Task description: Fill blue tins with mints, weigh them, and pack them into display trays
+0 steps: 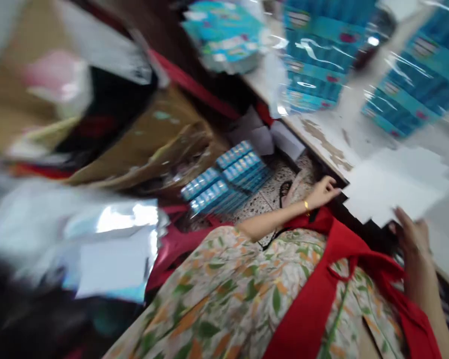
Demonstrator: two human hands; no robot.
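The view is tilted and smeared by motion. My left hand, a gold bangle on its wrist, rests at the edge of the worn white table. Its fingers are curled toward the corner of a stack of white sheets. What they grip, if anything, is hidden. My right hand grips the near edge of the same white sheets, which lie on the table. My floral dress and a red scarf fill the lower part of the view.
Plastic-wrapped bundles of blue boxes stand on the table's far side. More blue packs lie on the speckled floor beside a sandal. A brown cardboard box and shiny foil bags crowd the left.
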